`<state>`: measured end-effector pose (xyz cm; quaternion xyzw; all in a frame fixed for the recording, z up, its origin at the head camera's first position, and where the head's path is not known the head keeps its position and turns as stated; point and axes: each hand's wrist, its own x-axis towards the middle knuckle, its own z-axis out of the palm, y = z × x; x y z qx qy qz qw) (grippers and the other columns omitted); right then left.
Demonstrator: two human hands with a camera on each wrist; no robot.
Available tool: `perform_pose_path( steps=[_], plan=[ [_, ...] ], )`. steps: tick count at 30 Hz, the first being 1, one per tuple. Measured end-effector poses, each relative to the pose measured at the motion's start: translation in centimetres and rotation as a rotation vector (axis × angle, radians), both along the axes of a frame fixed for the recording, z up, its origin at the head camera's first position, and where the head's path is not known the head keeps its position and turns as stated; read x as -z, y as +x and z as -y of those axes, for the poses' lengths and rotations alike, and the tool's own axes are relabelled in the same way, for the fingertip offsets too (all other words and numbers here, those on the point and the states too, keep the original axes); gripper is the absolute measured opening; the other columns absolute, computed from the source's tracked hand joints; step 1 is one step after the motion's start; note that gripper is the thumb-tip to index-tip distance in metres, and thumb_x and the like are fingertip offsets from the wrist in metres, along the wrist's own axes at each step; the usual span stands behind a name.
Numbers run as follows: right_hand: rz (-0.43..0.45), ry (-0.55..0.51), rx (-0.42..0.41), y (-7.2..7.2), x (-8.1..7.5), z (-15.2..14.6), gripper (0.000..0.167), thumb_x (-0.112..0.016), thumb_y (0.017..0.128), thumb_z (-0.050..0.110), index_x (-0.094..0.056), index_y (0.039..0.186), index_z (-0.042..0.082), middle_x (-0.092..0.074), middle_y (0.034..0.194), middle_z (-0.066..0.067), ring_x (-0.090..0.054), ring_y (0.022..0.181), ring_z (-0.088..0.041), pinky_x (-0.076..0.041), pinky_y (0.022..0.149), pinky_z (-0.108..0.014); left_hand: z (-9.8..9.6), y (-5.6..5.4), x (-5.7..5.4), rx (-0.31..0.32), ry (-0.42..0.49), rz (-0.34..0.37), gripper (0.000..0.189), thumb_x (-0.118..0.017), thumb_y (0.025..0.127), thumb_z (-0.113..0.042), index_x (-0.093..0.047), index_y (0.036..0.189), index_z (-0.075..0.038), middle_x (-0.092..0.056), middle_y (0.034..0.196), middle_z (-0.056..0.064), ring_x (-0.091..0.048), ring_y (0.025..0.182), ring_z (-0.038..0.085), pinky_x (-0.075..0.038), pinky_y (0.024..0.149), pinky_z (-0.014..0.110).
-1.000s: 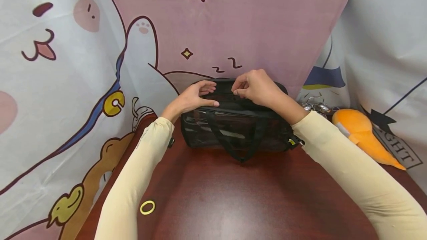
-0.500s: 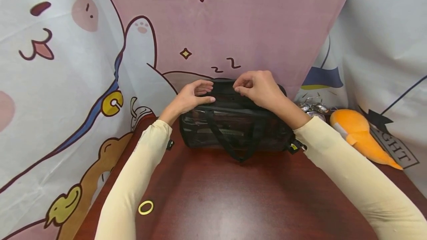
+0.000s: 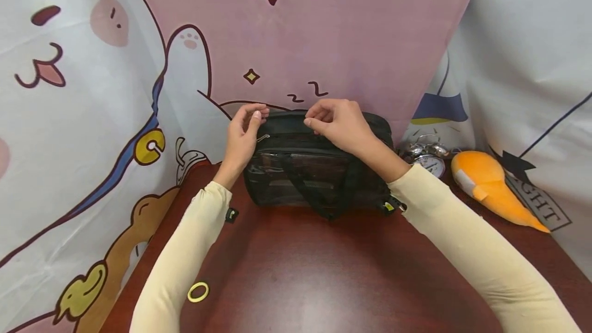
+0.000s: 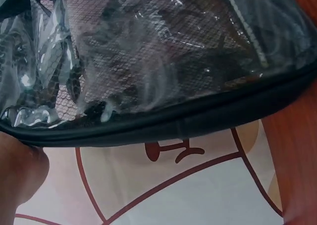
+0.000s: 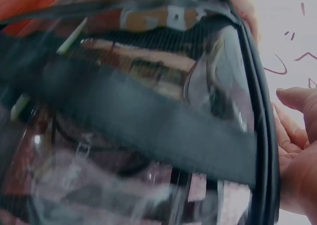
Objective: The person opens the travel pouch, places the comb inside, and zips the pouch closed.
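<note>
A black bag (image 3: 319, 176) with clear plastic panels and a strap handle stands at the back of the table. Over its top left corner, in the head view, is my left hand (image 3: 242, 132), thumb and index finger extended close together. Just below those fingertips, a metal zipper pull (image 3: 263, 138) lies on the bag's top. My right hand (image 3: 339, 122) hovers at the middle of the top, its fingers bent. In the right wrist view, a gap shows between right thumb (image 5: 292, 97) and fingers beside the bag's dark edge. Only part of the left hand (image 4: 22, 170) shows in the left wrist view.
A yellow ring (image 3: 198, 292) lies on the dark red table (image 3: 296, 266) at the front left. Right of the bag stand a silver alarm clock (image 3: 429, 161) and an orange plush toy (image 3: 492, 184). A printed cloth (image 3: 351, 35) hangs behind.
My left hand has moved left and up from the bag's opening, uncovering the zipper pull. My right hand has shifted slightly left. The head view has turned a little, showing more of the clock.
</note>
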<state>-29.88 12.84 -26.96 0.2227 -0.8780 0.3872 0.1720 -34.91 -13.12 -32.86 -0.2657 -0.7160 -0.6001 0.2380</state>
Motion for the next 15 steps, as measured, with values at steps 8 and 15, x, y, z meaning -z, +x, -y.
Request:
perform_pose_path(
  steps=[8,15],
  plan=[
    [0.057,-0.028,-0.046,0.4,0.2,3.4,0.016,-0.075,0.100,0.032,-0.075,0.098,0.016,-0.078,0.083,-0.003,-0.072,0.070,-0.014,-0.052,0.059,-0.031,2.5,2.7,1.1,-0.115,0.041,-0.015,0.033,-0.063,0.108,-0.018,-0.064,0.136,-0.002,-0.069,0.134,0.020,-0.066,0.127,0.025,-0.055,0.107,0.033],
    [0.141,0.003,0.015,0.3,-0.3,6.0,0.025,-0.075,0.099,0.039,-0.074,0.088,0.016,-0.076,0.073,-0.001,-0.072,0.064,-0.014,-0.051,0.058,-0.029,4.3,5.2,2.9,-0.231,-0.130,-0.037,0.054,-0.089,0.087,-0.012,-0.066,0.136,-0.009,-0.073,0.133,0.011,-0.071,0.120,0.014,-0.061,0.099,0.036]
  ],
)
